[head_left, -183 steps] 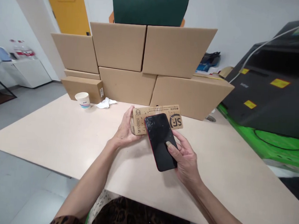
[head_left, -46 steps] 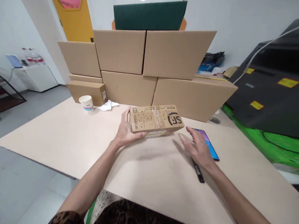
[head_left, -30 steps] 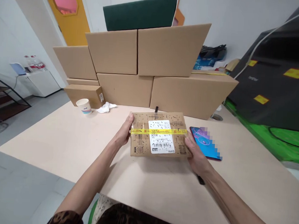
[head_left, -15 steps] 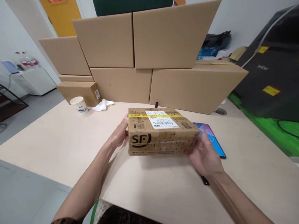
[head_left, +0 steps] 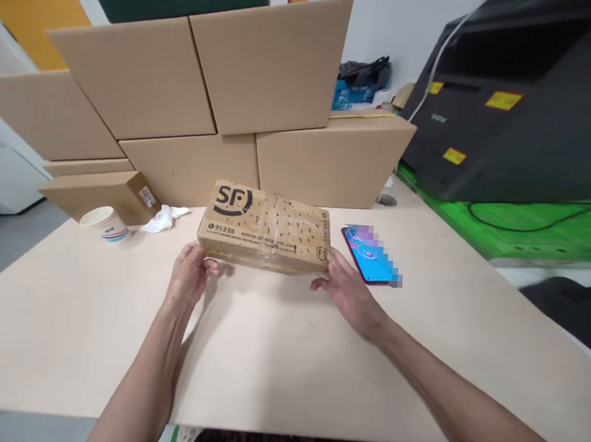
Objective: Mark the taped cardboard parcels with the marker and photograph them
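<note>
Head view: you have turned the parcel, so its label is hidden; left hand and right hand, half-curled, hold its ends, far from the surface's near edge

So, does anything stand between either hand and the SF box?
Nothing visible does. The left hand touches the left end of the SF box, and the right hand touches its right end. The phone lies to the box's right, not between.
</note>
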`<state>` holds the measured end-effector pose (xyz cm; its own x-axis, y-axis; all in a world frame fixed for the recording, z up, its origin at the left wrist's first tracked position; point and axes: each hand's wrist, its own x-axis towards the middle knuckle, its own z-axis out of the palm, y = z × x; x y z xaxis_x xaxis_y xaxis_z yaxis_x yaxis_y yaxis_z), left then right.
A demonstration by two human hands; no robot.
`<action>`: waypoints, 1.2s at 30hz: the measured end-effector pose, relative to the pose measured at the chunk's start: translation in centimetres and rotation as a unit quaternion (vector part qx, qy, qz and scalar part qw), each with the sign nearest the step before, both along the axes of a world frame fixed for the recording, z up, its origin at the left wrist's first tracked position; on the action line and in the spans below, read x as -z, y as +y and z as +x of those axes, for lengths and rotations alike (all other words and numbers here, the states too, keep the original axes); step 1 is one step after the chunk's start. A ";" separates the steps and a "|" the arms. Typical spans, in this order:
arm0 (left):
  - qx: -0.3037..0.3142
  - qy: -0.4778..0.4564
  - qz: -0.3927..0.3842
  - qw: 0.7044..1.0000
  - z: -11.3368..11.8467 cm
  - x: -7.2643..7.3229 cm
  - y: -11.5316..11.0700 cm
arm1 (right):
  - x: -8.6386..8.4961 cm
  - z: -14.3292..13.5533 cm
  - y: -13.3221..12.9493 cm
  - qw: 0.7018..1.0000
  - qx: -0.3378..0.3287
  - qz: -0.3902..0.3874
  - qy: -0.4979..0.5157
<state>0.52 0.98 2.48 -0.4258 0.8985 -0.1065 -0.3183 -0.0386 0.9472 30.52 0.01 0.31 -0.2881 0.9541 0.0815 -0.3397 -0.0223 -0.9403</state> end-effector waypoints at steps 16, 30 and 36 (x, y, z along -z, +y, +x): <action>0.072 -0.041 0.162 0.983 0.2 0.4 -0.3 | -0.5 -0.6 -0.2 0.993 -0.008 -0.083 0.079; 0.072 -0.072 0.199 0.975 0.0 0.4 -1.2 | -0.1 -2.1 -1.9 0.984 -0.077 -0.112 0.116; 0.024 -0.069 0.198 0.977 -0.2 1.9 -0.9 | 0.6 -2.8 -2.9 0.970 -0.163 -0.139 0.111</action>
<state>0.31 0.04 0.62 -0.3892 0.8991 0.2004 -0.4520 -0.3759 0.8090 27.74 -2.89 -0.29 -0.5838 0.8087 -0.0718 -0.4650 -0.4055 -0.7870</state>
